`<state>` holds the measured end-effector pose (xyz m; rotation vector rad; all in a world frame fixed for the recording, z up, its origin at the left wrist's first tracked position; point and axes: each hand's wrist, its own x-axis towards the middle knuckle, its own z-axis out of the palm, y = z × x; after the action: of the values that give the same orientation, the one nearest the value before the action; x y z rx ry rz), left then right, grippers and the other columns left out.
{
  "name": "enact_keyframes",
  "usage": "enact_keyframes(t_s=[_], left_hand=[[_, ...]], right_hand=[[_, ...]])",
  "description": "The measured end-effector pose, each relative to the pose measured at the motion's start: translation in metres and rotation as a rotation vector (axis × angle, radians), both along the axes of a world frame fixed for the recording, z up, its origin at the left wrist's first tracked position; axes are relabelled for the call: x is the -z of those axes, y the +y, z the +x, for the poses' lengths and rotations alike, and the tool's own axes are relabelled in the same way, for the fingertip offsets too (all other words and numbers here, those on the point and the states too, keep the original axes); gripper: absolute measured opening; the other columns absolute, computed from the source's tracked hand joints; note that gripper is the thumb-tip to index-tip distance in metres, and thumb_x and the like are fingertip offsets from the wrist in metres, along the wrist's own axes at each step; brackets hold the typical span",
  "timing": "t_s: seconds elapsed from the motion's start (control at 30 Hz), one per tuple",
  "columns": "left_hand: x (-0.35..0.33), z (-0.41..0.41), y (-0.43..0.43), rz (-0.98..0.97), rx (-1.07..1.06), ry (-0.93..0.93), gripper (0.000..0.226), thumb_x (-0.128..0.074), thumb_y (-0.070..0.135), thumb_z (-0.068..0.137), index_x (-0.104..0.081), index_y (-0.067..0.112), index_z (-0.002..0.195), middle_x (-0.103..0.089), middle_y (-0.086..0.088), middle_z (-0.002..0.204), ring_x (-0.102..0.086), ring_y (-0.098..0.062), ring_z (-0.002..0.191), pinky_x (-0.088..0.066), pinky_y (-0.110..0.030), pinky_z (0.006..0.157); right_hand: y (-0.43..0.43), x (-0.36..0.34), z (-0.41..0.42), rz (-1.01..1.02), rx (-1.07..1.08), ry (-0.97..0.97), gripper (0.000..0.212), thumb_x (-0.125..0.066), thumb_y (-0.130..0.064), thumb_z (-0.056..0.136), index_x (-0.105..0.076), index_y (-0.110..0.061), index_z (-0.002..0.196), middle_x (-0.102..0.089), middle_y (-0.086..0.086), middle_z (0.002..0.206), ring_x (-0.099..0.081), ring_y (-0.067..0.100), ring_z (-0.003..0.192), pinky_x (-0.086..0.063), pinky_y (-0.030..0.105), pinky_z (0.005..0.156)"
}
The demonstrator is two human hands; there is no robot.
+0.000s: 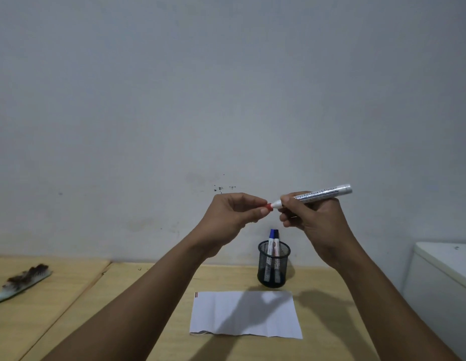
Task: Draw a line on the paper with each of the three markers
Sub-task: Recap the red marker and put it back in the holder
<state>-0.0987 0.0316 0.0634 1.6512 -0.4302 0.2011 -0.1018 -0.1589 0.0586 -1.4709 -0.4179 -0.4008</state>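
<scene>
A white-bodied marker [323, 194] is held level in the air by my right hand [312, 217], its tip end pointing left. My left hand [231, 214] pinches the marker's red cap [268, 206], which sits right at the marker's white nose; I cannot tell whether cap and nose touch. Below the hands, a black mesh pen cup [273, 267] stands on the wooden table and holds two more markers, one with a blue cap [271, 234] and one with a dark cap [276, 233]. A white sheet of paper [246, 313] lies flat in front of the cup.
A brush with dark bristles and a pale handle [20, 281] lies at the table's left. A white cabinet or appliance [445, 280] stands against the table's right side. The grey wall [226, 100] rises right behind the table [122, 282]. A seam runs through the tabletop on the left.
</scene>
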Motion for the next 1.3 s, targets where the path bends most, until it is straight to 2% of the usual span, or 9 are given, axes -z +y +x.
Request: enact_keyframes(t_s=[0.33, 0.53, 0.63, 0.73, 0.8, 0.9, 1.0, 1.1, 1.3], left_hand=[[0.014, 0.018, -0.010, 0.032, -0.052, -0.176, 0.020, -0.084, 0.005, 0.072, -0.078, 0.024, 0.073, -0.078, -0.003, 0.079, -0.071, -0.017, 0.077, -0.056, -0.032, 0.074], [0.029, 0.041, -0.027, 0.091, -0.264, -0.276, 0.010, -0.084, 0.017, 0.075, -0.079, 0.022, 0.081, -0.077, 0.005, 0.075, -0.067, -0.018, 0.072, -0.053, -0.027, 0.063], [0.035, 0.057, -0.026, 0.177, -0.362, -0.364, 0.010, -0.083, 0.020, 0.076, -0.079, 0.024, 0.084, -0.075, 0.013, 0.077, -0.060, -0.006, 0.072, -0.042, -0.011, 0.061], [0.038, 0.064, -0.032, 0.268, -0.333, -0.460, 0.015, -0.082, 0.022, 0.077, -0.078, 0.024, 0.092, -0.075, 0.015, 0.083, -0.060, -0.005, 0.078, -0.038, -0.005, 0.065], [0.040, 0.069, -0.039, 0.271, -0.281, -0.480, 0.023, -0.082, 0.027, 0.077, -0.076, 0.025, 0.099, -0.075, 0.015, 0.088, -0.062, -0.006, 0.081, -0.040, -0.005, 0.067], [0.047, 0.083, -0.044, 0.247, -0.274, -0.406, 0.037, -0.078, 0.040, 0.078, -0.070, 0.028, 0.112, -0.073, 0.016, 0.094, -0.064, -0.004, 0.086, -0.046, -0.009, 0.068], [0.068, 0.110, -0.045, 0.411, -0.343, -0.253, 0.032, -0.071, 0.042, 0.084, -0.068, 0.028, 0.112, -0.072, 0.015, 0.095, -0.064, -0.002, 0.085, -0.054, -0.022, 0.072], [0.093, 0.134, -0.050, 0.628, -0.356, -0.136, 0.033, -0.068, 0.040, 0.088, -0.063, 0.030, 0.118, -0.072, 0.009, 0.106, -0.064, -0.007, 0.088, -0.057, -0.033, 0.080], [0.119, 0.161, -0.067, 0.810, -0.290, -0.137, 0.034, -0.060, 0.037, 0.094, -0.054, 0.028, 0.126, -0.071, 0.000, 0.118, -0.068, -0.018, 0.098, -0.055, -0.033, 0.082]], right_hand=[[-0.003, 0.010, 0.018, -0.006, -0.125, 0.088, 0.027, -0.073, -0.030, 0.080, -0.078, -0.004, 0.083, -0.072, 0.013, 0.075, -0.064, 0.020, 0.065, -0.056, 0.029, 0.062], [0.005, 0.021, 0.040, -0.068, 0.195, 0.251, 0.048, -0.065, -0.048, 0.091, -0.072, -0.002, 0.078, -0.067, 0.013, 0.066, -0.060, 0.019, 0.052, -0.052, 0.032, 0.056], [-0.005, 0.039, 0.053, -0.405, 0.558, -0.017, 0.028, -0.072, -0.043, 0.087, -0.066, -0.015, 0.087, -0.066, 0.004, 0.081, -0.060, 0.015, 0.063, -0.052, 0.032, 0.059], [-0.008, 0.059, 0.064, -0.679, 0.536, -0.245, 0.027, -0.075, -0.028, 0.088, -0.061, -0.027, 0.111, -0.052, -0.010, 0.105, -0.054, -0.006, 0.079, -0.049, 0.020, 0.064], [-0.010, 0.065, 0.074, -0.642, 0.514, -0.271, 0.014, -0.071, -0.027, 0.091, -0.064, -0.023, 0.103, -0.055, -0.009, 0.102, -0.057, -0.005, 0.080, -0.047, 0.018, 0.063], [-0.017, 0.071, 0.092, -0.481, 0.477, -0.175, 0.012, -0.070, -0.022, 0.091, -0.065, -0.024, 0.101, -0.066, -0.005, 0.096, -0.064, 0.003, 0.081, -0.046, 0.014, 0.061], [-0.023, 0.081, 0.107, -0.424, 0.446, -0.059, 0.044, -0.068, -0.019, 0.093, -0.049, -0.032, 0.131, -0.069, -0.006, 0.091, -0.067, 0.006, 0.082, -0.050, 0.009, 0.061], [-0.027, 0.095, 0.119, -0.552, 0.437, 0.024, 0.064, -0.065, -0.020, 0.096, -0.029, -0.038, 0.146, -0.068, -0.007, 0.094, -0.065, 0.004, 0.078, -0.053, 0.014, 0.063], [-0.032, 0.127, 0.143, -0.771, 0.501, 0.087, 0.061, -0.064, -0.034, 0.095, -0.028, -0.045, 0.142, -0.068, -0.007, 0.096, -0.068, 0.011, 0.081, -0.063, 0.034, 0.071]])
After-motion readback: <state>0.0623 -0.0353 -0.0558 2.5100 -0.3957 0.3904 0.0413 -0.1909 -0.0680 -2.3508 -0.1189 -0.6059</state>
